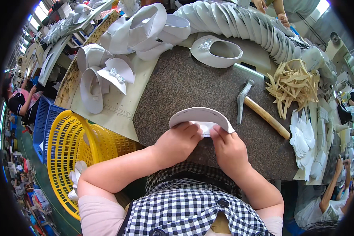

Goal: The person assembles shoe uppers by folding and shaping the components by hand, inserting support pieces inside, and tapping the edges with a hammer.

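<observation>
You sit at a big dark speckled surface (pixel 185 86). Beside you on your left stands a yellow basket (pixel 67 145) with a few white pieces in it. Along the far edge runs a long curved row of white shoe pieces (pixel 244 23), standing one behind the next. To the far left lie white folded uppers (pixel 106 67), some with a shiny trim. One finished-looking white shoe upper (pixel 216 51) with a sparkly trim sits in the middle at the back. On your right there is a heap of tan strips (pixel 293 84), a stack of white petal-shaped pieces (pixel 303 137), and a hammer (pixel 259 110) with a wooden handle, near your work but not touching it.

The thing you work on is the curved white piece (pixel 202 117). It is right in front of you, held just above the near part of the surface. It looks like many pieces are already done and set aside, and this one is only partly done: you seem to be folding or pressing its lower edge.

Your left hand (pixel 181 137) grips the left side of the piece, fingers curled on it. Your right hand (pixel 226 143) pinches the lower edge near the middle. Both forearms come in from below and the two hands nearly touch.
</observation>
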The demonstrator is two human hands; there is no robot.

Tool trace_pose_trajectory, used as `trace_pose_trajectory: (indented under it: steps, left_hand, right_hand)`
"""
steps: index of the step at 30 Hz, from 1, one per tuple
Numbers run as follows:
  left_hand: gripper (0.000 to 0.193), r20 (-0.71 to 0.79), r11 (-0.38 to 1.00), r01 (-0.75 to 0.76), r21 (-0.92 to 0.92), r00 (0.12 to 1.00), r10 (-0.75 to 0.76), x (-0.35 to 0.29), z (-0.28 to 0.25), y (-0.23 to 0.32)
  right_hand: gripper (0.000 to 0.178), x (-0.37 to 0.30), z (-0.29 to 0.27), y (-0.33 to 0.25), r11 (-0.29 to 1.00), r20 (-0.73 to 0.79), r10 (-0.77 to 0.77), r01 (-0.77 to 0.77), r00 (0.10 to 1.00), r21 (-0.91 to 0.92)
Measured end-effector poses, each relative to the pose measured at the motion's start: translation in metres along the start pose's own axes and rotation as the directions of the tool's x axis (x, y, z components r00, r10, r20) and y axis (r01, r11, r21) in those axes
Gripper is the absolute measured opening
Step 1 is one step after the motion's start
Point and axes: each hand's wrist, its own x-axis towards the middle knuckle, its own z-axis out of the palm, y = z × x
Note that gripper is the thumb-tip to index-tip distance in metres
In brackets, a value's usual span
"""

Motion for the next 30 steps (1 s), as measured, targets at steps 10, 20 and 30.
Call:
trace_pose_trajectory:
  steps: [10, 20, 30]
  left_hand:
    - [0.026, -0.013, 0.998, 0.065, 0.025, 0.998, -0.065, 0.002, 0.008, 0.005]
    - [0.015, -0.032, 0.988, 0.153, 0.019, 0.988, -0.153, 0.008, 0.011, 0.015]
    - [0.015, -0.12, 0.98, 0.188, 0.068, 0.977, -0.179, 0.017, 0.017, 0.016]
  right_hand:
    - [0.015, 0.006, 0.001, -0.004, 0.983, 0.227, -0.052, 0.089, 0.973, -0.159]
    - [0.014, 0.002, 0.004, 0.0, 0.998, 0.109, 0.013, -0.006, 0.994, -0.068]
    - [0.012, 0.006, 0.005, 0.009, 0.999, 0.049, -0.037, 0.039, 0.998, -0.029]
